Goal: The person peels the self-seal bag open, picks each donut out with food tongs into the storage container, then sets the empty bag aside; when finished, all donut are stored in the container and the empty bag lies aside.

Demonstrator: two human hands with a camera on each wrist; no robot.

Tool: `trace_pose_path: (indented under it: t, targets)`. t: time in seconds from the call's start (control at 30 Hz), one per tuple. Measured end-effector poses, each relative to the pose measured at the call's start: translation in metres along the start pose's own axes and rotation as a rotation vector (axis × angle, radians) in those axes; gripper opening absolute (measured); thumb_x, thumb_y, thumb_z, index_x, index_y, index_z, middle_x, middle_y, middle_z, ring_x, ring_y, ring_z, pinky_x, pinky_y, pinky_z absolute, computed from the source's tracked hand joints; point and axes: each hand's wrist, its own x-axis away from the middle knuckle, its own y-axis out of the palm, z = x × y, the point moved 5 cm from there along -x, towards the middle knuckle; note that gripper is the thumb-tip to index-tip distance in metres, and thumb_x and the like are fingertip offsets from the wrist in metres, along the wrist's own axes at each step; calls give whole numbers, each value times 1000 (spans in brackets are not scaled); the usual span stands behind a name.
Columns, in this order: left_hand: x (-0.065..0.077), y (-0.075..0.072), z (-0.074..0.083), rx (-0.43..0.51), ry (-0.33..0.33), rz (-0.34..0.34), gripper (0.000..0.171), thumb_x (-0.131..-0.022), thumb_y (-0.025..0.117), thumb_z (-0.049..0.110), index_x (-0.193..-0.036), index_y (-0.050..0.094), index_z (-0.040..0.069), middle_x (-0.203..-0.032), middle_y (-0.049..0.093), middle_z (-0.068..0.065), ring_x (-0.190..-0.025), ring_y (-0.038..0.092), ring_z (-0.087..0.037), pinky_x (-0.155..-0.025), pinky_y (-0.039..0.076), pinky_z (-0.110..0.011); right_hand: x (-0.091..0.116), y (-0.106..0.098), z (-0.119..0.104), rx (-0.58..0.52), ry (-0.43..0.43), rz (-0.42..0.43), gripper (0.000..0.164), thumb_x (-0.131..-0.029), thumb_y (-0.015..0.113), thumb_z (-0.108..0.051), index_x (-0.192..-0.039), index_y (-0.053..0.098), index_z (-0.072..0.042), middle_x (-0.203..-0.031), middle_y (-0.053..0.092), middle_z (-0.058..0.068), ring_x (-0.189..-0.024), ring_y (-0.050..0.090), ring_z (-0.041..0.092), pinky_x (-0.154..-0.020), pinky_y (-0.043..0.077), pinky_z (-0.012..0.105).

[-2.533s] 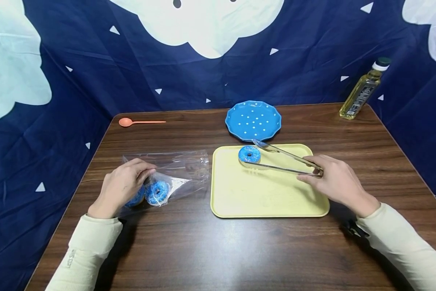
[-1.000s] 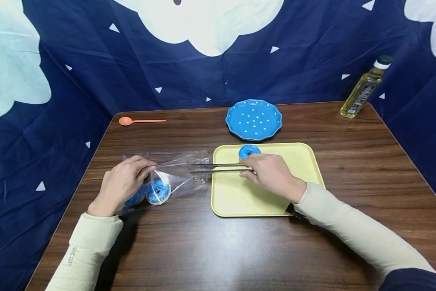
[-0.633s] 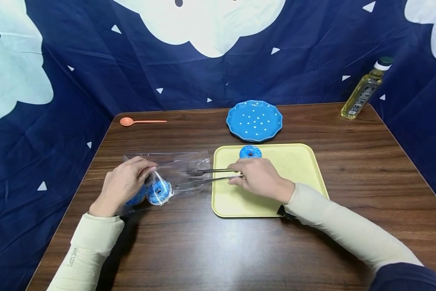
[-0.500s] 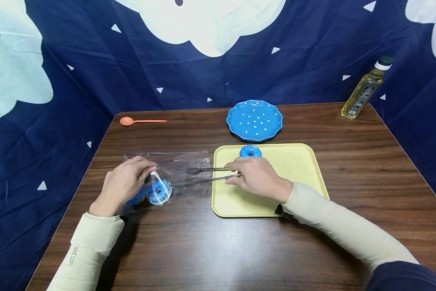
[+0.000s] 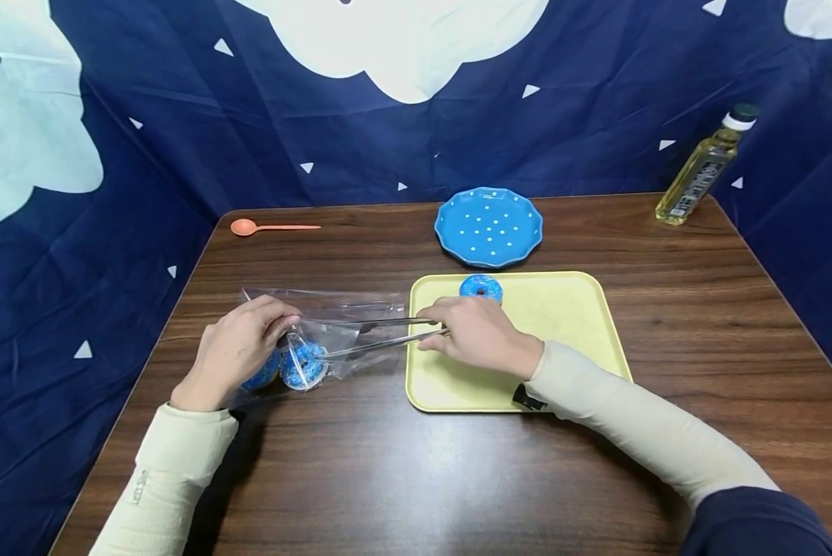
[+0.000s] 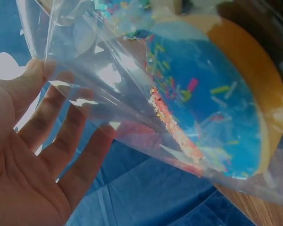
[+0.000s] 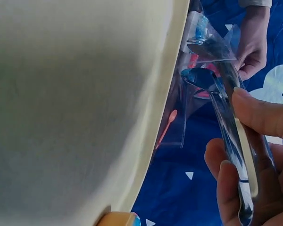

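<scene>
In the head view my left hand [image 5: 238,347] pinches the upper film of a clear plastic bag [image 5: 363,309] and lifts it slightly. Inside the bag lie a blue-iced donut [image 5: 303,366] and another blue donut [image 5: 265,374], partly hidden by that hand; the left wrist view shows sprinkles on the icing [image 6: 203,84]. My right hand [image 5: 481,336], above the tray, grips metal tongs [image 5: 395,341] whose spread arms reach left into the bag's mouth. The tongs' lower tip is close beside the nearer donut; whether they touch I cannot tell. The right wrist view shows fingers around the tongs [image 7: 236,141].
A yellow tray [image 5: 451,390] lies right of the bag, with one blue donut [image 5: 481,286] near its back edge. Behind stands a blue dotted plate [image 5: 488,228]. An orange spoon [image 5: 273,227] lies back left; an oil bottle [image 5: 701,174] stands back right.
My right hand has moved left with the tongs, away from the donut left on the tray, and the tongs have gone deeper into the bag. My left hand has stayed on the bag.
</scene>
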Motion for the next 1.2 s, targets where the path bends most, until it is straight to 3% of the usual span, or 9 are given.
trace_pose_path:
  t: [0.23,0.43,0.73,1.0,1.2]
  targets:
    - [-3,-2,2,13,-20,-5,10,-99,67,23,-99,76,18,-97,69,2,-76,65,-17,-54,49,-45,-2,-2,5,-14,23,-45,35,-84,82,-37,-111,77,-15,-93,72,-2,-72,65,12,-51,46,32]
    - [-2,0,2,11,-12,-26,13,-100,66,23,-101,76,17,-99,70,2,-79,67,-19,-57,50,-48,-8,5,2,-16,23,-109,40,-85,80,-42,-116,76,-17,-105,73,-4,-85,70,13,-49,46,31]
    - [0,1,1,10,10,-3,10,-98,67,22,-100,76,18,-97,70,1,-77,66,-18,-57,51,-46,-22,11,-5,16,-9,-118,46,-86,79,-43,-122,74,-16,-117,72,0,-92,71,15,-51,49,35]
    - [2,4,-2,11,-28,-36,12,-100,65,24,-101,75,18,-97,69,2,-75,64,-16,-56,50,-43,-15,6,-3,22,-7,-97,40,-88,77,-40,-119,75,-16,-109,74,-1,-87,71,17,-47,46,33]
    - [2,3,-3,15,-21,-18,11,-99,66,23,-101,76,18,-97,69,2,-75,65,-16,-55,49,-41,-1,-4,9,50,24,-62,35,-87,79,-40,-114,76,-17,-99,73,-4,-88,70,18,-57,51,37]
